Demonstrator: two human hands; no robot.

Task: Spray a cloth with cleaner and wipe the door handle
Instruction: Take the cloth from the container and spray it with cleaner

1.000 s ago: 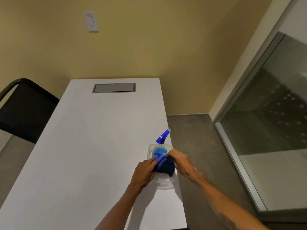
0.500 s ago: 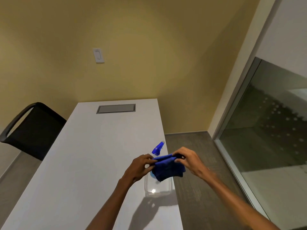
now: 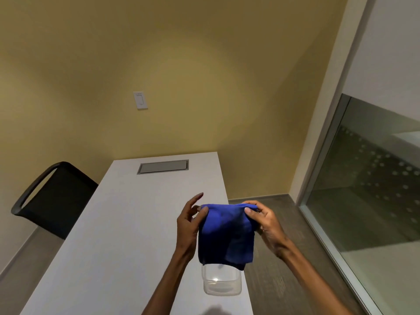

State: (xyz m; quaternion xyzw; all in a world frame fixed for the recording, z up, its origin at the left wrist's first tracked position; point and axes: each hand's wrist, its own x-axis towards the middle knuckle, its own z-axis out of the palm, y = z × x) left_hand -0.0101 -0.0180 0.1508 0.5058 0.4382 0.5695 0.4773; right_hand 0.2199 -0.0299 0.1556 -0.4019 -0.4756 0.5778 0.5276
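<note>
A blue cloth hangs spread in the air above the table's right edge. My left hand pinches its upper left corner and my right hand pinches its upper right corner. Below the cloth stands a clear plastic container on the white table. The spray bottle is hidden behind the cloth. No door handle is in view.
A black chair stands at the table's left side. A grey cable hatch is set in the table's far end. A yellow wall with a light switch lies ahead. A glass panel runs along the right.
Both hands lifted the blue cloth up out of the container and pulled it apart, so it now hangs open. The camera view tilted upward.
</note>
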